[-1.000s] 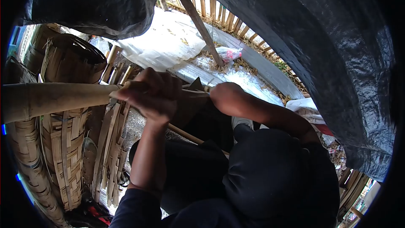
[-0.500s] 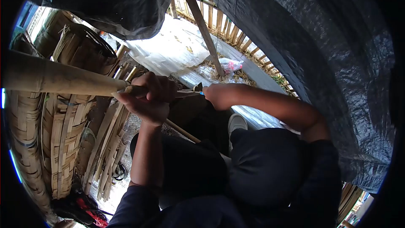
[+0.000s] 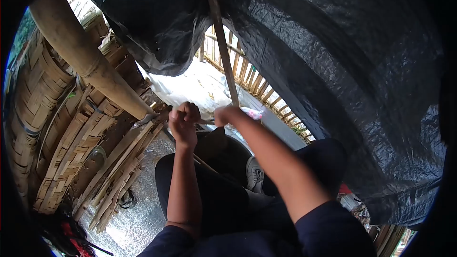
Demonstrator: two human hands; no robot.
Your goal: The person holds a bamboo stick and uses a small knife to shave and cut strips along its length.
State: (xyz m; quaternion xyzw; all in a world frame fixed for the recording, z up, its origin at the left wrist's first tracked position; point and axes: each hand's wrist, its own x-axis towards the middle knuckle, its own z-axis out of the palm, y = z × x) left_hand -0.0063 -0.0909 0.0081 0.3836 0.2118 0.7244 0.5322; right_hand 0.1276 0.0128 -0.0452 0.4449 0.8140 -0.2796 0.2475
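Note:
My left hand (image 3: pixel 184 121) is closed in a fist, its fingers wrapped round a brown wooden stick (image 3: pixel 163 115) whose end juts out toward the left. To its right, my right hand (image 3: pixel 227 115) is closed too, its fingers blurred. A thin strip (image 3: pixel 207 121) spans the short gap between both fists; its kind is too small to tell. Both hands hover over a dark round container (image 3: pixel 238 148) between my legs. A thick bamboo pole (image 3: pixel 90 66) slants down from upper left and ends near the stick.
Split bamboo slats (image 3: pixel 126 169) and woven bamboo baskets (image 3: pixel 40 95) stand along the left. Black tarpaulin (image 3: pixel 333 76) hangs overhead and on the right. A slanting wooden post (image 3: pixel 222 47) stands ahead, before a bamboo fence (image 3: pixel 257 83). My shoe (image 3: pixel 255 175) rests beside the container.
My view has turned and shifted. The bamboo pole now slants more steeply. Both hands sit lower and closer together, and my right forearm reaches up from below rather than in from the side.

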